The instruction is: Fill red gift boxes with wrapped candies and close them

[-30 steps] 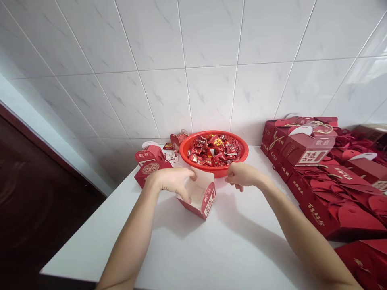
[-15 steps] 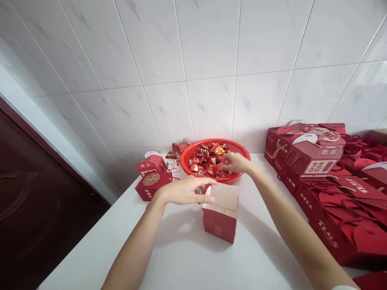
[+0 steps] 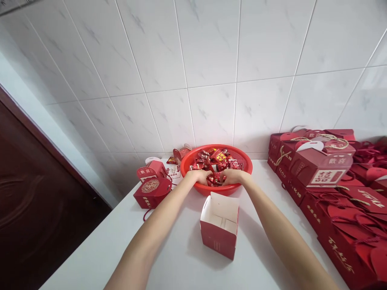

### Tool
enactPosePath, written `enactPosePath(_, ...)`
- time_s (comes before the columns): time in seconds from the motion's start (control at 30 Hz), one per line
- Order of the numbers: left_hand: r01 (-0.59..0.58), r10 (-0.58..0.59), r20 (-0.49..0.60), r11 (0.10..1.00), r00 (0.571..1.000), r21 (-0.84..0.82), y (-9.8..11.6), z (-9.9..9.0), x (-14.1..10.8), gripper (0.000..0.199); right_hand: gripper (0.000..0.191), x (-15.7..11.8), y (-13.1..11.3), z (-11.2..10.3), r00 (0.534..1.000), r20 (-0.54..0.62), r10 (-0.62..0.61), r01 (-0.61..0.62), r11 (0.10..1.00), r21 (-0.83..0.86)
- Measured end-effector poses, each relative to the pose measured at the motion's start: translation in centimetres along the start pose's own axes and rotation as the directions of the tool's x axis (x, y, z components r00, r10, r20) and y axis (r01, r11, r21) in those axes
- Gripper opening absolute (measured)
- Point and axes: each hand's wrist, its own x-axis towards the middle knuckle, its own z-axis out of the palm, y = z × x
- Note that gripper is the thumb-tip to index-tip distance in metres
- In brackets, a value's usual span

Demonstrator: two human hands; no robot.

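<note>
Both hands are inside a red plastic basket (image 3: 247,167) that holds red-wrapped candies (image 3: 219,155). My left hand (image 3: 201,176) reaches over the front left rim, its fingertips down among the candies and mostly hidden. My right hand (image 3: 232,176) comes over the front right side, fingers curled and pressed together at the wrappers; the candies in its grip are partly hidden. In front of the basket, between my forearms, stands an open red box (image 3: 218,237) with a white inside. Its top flaps are up and its floor seam shows.
Folded red gift boxes (image 3: 152,193) sit left of the basket, near printed cards (image 3: 174,171). Many red boxes with cord handles (image 3: 325,169) are stacked along the right. A tiled wall (image 3: 211,112) rises behind the white table (image 3: 169,257); a dark door (image 3: 39,189) is at left.
My left hand has left the open box and moved forward into the basket. My right hand has shifted toward the basket's front. The box stays standing on the table.
</note>
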Motion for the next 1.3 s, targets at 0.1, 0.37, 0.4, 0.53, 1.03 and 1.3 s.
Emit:
enactPosePath(0.1,-0.005,0.004,0.027,0.999,1.000,0.042,0.2,0.4,0.2,0.084,0.022,0.1,-0.1,0.0,0.998,0.050,-0.028,0.029,0.999,-0.019)
enactPosePath(0.37,-0.041,0.041,-0.014,0.999,0.999,-0.011,0.4,0.6,0.0,0.038,0.013,0.0,-0.3,0.4,0.995,0.073,-0.064,0.068,0.996,-0.055)
enactPosePath(0.4,-0.036,0.036,-0.005,0.999,0.999,-0.031,0.4,0.7,0.1,0.032,0.013,0.0,-0.2,0.4,0.995,0.073,-0.070,0.074,0.996,-0.053)
enactPosePath(0.53,-0.017,0.019,0.035,0.999,0.999,-0.045,0.4,0.9,0.1,0.024,0.011,0.2,0.0,0.6,0.993,0.071,-0.090,0.093,0.995,-0.041)
enactPosePath(1.03,-0.057,0.026,-0.166,0.982,0.986,-0.181,-0.2,1.7,0.4,0.018,0.023,1.1,-0.1,1.8,0.999,0.005,-0.039,0.040,0.999,-0.031)
enactPosePath(1.3,-0.222,0.008,-0.527,0.912,0.850,-0.344,-0.8,1.8,0.7,0.038,0.016,1.7,1.3,2.1,0.940,-0.340,0.028,0.052,0.973,0.223)
